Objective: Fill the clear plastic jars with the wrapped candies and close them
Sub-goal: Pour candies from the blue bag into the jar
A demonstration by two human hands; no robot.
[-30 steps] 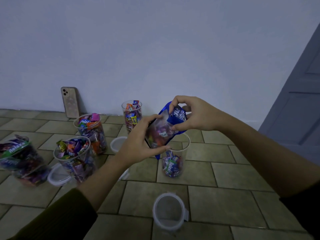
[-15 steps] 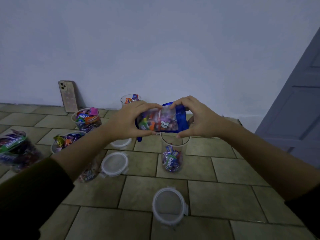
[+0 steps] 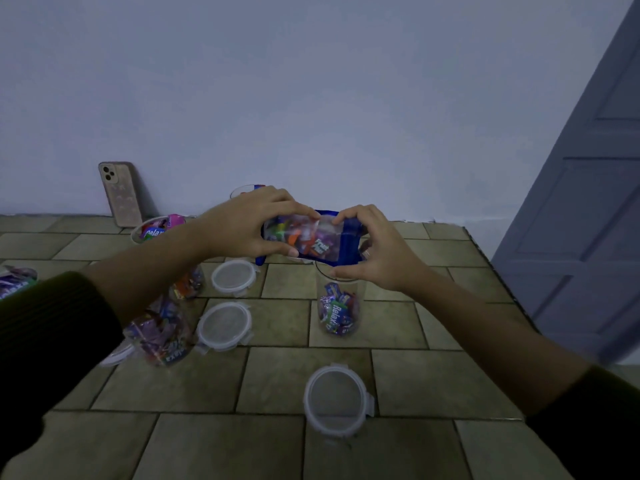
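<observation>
A blue-edged clear bag of wrapped candies (image 3: 313, 241) is held level above an open clear jar (image 3: 340, 308) that is about a third full of candies. My left hand (image 3: 254, 223) grips the bag's left end. My right hand (image 3: 375, 247) pinches its right end. Behind my left forearm stand filled jars: one near the wall (image 3: 156, 230) and one closer (image 3: 162, 336), both without lids. A further jar's rim (image 3: 242, 191) peeks out behind my left hand.
Three clear lids lie on the tiled floor: one at the front (image 3: 337, 400), two left of the open jar (image 3: 225, 325) (image 3: 234, 276). A phone (image 3: 119, 194) leans on the wall. A candy bag (image 3: 15, 282) lies far left. A grey door (image 3: 588, 220) stands right.
The bag went from tilted to lying level over the open jar, and my left hand shifted up to its left end. The view moved closer and slightly down.
</observation>
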